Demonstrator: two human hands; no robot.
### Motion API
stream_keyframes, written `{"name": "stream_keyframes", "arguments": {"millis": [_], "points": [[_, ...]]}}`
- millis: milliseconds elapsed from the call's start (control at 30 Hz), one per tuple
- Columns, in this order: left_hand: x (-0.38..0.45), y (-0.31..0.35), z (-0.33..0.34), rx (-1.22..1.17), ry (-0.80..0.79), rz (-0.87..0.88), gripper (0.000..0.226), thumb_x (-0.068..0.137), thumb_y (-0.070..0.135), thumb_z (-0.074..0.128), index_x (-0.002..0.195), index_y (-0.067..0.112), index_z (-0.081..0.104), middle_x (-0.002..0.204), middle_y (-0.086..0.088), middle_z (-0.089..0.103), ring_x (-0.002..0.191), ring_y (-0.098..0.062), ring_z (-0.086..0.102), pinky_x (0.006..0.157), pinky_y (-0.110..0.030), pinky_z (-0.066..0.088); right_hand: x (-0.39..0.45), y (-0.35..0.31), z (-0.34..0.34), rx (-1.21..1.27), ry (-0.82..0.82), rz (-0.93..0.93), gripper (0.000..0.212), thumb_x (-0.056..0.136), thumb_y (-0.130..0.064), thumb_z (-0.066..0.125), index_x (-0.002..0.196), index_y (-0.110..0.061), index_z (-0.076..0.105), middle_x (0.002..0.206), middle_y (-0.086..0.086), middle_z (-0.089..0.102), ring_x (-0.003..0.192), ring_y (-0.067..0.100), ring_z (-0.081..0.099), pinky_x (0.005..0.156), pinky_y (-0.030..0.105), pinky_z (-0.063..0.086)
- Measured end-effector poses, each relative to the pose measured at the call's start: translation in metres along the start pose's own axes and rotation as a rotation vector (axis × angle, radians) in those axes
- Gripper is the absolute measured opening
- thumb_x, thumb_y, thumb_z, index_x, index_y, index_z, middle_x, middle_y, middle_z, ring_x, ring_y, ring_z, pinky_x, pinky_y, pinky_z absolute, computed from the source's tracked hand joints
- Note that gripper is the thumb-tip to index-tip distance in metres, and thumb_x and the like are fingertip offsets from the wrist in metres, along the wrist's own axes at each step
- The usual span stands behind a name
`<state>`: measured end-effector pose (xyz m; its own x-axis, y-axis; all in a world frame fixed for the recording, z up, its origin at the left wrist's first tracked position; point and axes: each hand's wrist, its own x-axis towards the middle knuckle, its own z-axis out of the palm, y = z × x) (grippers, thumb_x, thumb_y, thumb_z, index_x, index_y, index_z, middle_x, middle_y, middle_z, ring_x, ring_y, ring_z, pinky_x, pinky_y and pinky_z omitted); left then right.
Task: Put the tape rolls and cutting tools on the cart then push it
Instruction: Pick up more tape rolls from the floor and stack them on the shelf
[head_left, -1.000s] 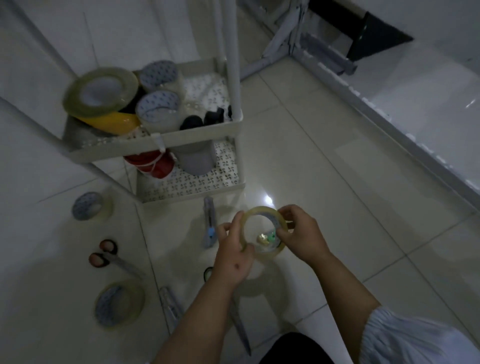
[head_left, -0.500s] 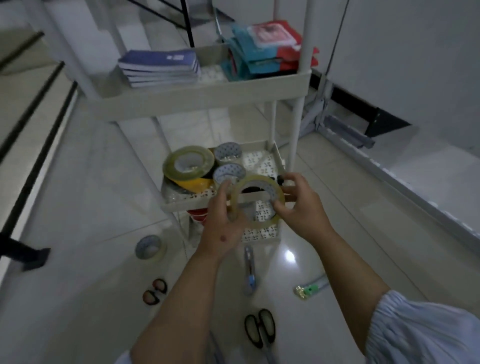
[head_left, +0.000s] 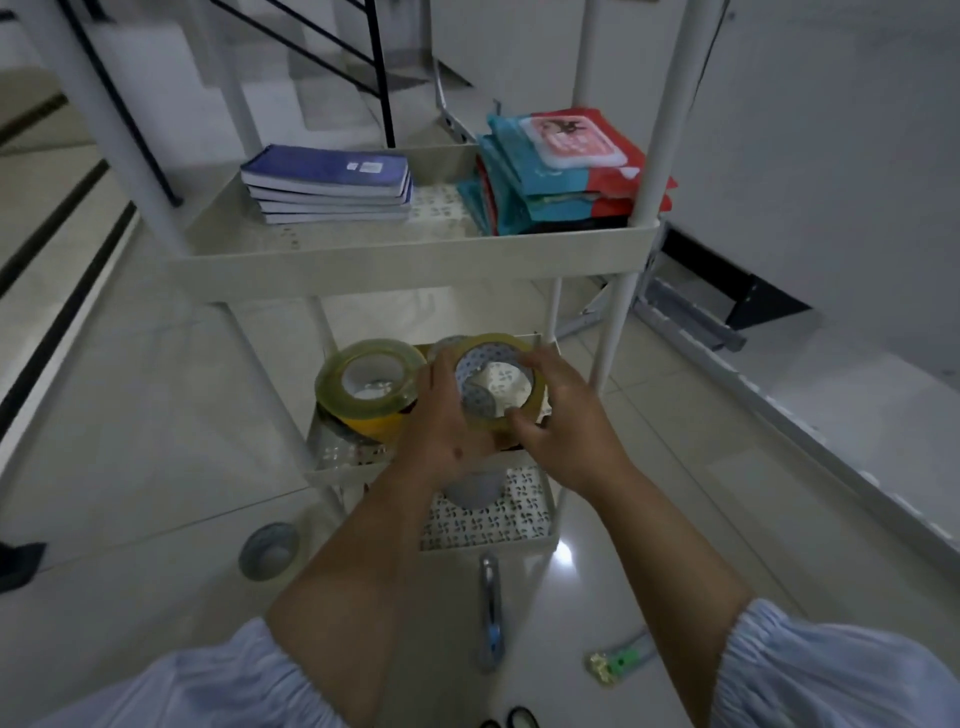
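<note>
My left hand (head_left: 441, 431) and my right hand (head_left: 566, 421) both grip a clear tape roll (head_left: 519, 348) over the middle shelf of the white cart (head_left: 405, 260). On that shelf a large clear roll (head_left: 369, 382) lies on top of a yellow roll (head_left: 376, 423). Another tape roll (head_left: 269, 551) lies on the floor to the left of the cart. A blue utility knife (head_left: 491, 608) and a green cutter (head_left: 621, 661) lie on the floor in front of the cart. Black scissor handles (head_left: 511, 721) show at the bottom edge.
The top shelf holds a stack of blue notebooks (head_left: 332, 182) and several teal and red packets (head_left: 566, 166). A grey roll (head_left: 472, 491) sits on the patterned bottom shelf (head_left: 498, 525). Stairs rise at the left; a metal rail (head_left: 779, 410) runs along the floor at the right.
Both hands lifted the clear tape roll from near the floor up and forward over the cart's middle shelf. The view tilted up, so the cart's top shelf came into sight.
</note>
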<state>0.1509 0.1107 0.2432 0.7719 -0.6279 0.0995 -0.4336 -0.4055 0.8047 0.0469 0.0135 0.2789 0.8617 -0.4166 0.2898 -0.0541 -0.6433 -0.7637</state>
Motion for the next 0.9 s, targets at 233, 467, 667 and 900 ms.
{"name": "stream_keyframes", "arguments": {"millis": [233,467,667,900], "points": [[0.034,0.003,0.015,0.163,-0.035,-0.046,0.1,0.05,0.064,0.053,0.136,0.019,0.027,0.142,-0.006,0.035,0.128,-0.029,0.039,0.101,-0.052,0.04,-0.003,0.033,0.02,-0.073,0.02,0.015,0.05,0.086,-0.006,0.051,0.133,-0.008,0.037,0.153,0.008,0.013,0.141,0.021,0.019,0.109,0.032,0.034],[0.051,-0.001,0.035,0.145,-0.118,-0.067,0.108,0.057,0.071,0.058,0.144,0.026,0.012,0.15,-0.002,0.031,0.134,-0.023,0.036,0.109,-0.052,0.032,0.007,0.039,0.024,-0.023,-0.036,0.196,0.053,0.091,-0.004,0.037,0.141,-0.012,0.022,0.157,0.009,-0.002,0.143,0.012,-0.007,0.102,0.009,-0.006],[0.058,0.0,0.036,0.189,-0.178,-0.102,0.101,0.072,0.06,0.055,0.147,0.021,0.0,0.157,-0.002,0.016,0.142,-0.024,0.021,0.114,-0.053,0.02,0.013,0.037,0.032,-0.037,-0.018,0.258,0.048,0.093,-0.003,0.03,0.14,-0.013,0.028,0.157,0.011,-0.005,0.143,0.024,-0.013,0.111,0.024,-0.006],[0.056,-0.006,0.026,0.047,-0.185,-0.08,0.12,0.052,0.067,0.063,0.146,0.027,0.001,0.146,0.001,0.04,0.134,-0.021,0.039,0.111,-0.05,0.03,0.02,0.044,0.041,-0.157,0.041,0.209,0.044,0.087,0.005,0.041,0.13,-0.001,0.043,0.145,0.018,0.035,0.139,0.034,0.02,0.116,0.031,0.004]]}}
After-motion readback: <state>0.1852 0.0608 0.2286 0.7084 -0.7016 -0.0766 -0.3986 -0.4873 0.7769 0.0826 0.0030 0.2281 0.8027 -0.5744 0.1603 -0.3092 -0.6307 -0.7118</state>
